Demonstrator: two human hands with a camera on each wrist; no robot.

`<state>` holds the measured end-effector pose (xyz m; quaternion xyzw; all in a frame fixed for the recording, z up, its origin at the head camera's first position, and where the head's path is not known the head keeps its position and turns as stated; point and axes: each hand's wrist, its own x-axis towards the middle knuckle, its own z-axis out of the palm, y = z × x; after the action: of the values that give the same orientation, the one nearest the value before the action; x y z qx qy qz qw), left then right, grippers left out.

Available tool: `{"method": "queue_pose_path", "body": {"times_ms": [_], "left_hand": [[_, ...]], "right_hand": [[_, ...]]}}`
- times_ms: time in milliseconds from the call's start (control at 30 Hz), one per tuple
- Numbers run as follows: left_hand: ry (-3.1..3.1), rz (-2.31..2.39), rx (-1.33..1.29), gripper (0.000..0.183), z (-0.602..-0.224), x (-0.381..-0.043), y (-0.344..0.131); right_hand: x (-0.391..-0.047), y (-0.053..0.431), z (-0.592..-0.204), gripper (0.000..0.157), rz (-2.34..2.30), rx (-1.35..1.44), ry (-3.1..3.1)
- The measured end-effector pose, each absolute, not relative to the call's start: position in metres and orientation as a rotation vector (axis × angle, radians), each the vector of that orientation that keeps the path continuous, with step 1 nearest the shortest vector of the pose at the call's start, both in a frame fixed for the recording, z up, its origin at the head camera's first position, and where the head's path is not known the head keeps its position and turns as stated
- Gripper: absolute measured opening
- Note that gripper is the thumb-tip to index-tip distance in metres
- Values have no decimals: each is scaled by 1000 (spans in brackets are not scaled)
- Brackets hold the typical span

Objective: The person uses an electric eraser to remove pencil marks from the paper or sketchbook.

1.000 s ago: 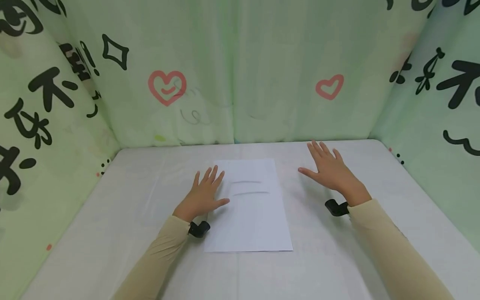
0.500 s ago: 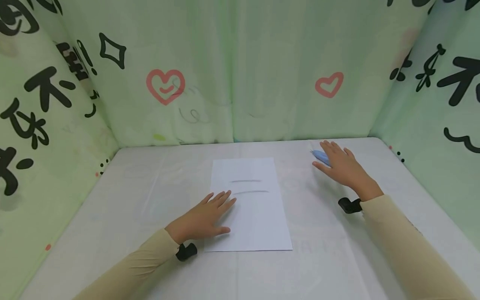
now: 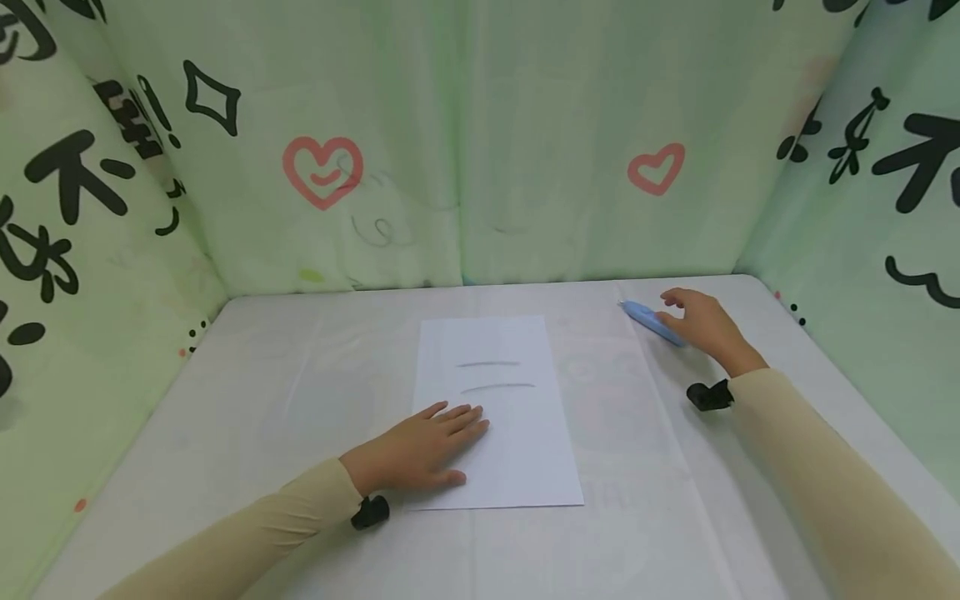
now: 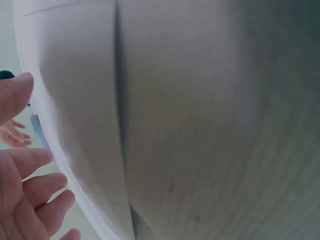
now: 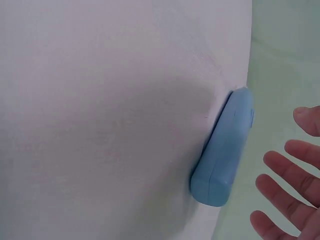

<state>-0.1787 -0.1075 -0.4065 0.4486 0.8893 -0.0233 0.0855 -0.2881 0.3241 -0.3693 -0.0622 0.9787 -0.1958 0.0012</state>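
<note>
A white sheet of paper (image 3: pixel 517 450) with two thin, nearly parallel dark lines lies on the table. Over its lower left part my left hand (image 3: pixel 423 450) is spread, palm down, fingers pointing right; whether it touches the paper I cannot tell. To the right, near the back edge, lies a light blue tapered tool (image 3: pixel 640 312) with a small pale tip, resembling a utility knife. My right hand (image 3: pixel 705 327) is just beside and above it, fingers bent and apart. In the right wrist view, a gap shows between the fingers (image 5: pixel 287 175) and the blue tool (image 5: pixel 222 150).
A white cloth (image 3: pixel 315 383) covers the table. Green curtains (image 3: pixel 555 125) with black marks and red hearts stand behind it and on both sides. A black wrist camera (image 3: pixel 708 395) sits below the right wrist.
My left hand has come down toward the lower part of the paper and turned more to the right. The right hand has moved right, bending its fingers and uncovering the blue tool.
</note>
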Motion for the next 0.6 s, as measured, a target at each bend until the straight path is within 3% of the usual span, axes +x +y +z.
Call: {"method": "queue_pose_path", "body": {"times_ms": [600], "left_hand": [[2578, -237, 1397, 71, -405, -178, -124]], "right_hand": [[-329, 322, -401, 50, -408, -132, 2952]]}}
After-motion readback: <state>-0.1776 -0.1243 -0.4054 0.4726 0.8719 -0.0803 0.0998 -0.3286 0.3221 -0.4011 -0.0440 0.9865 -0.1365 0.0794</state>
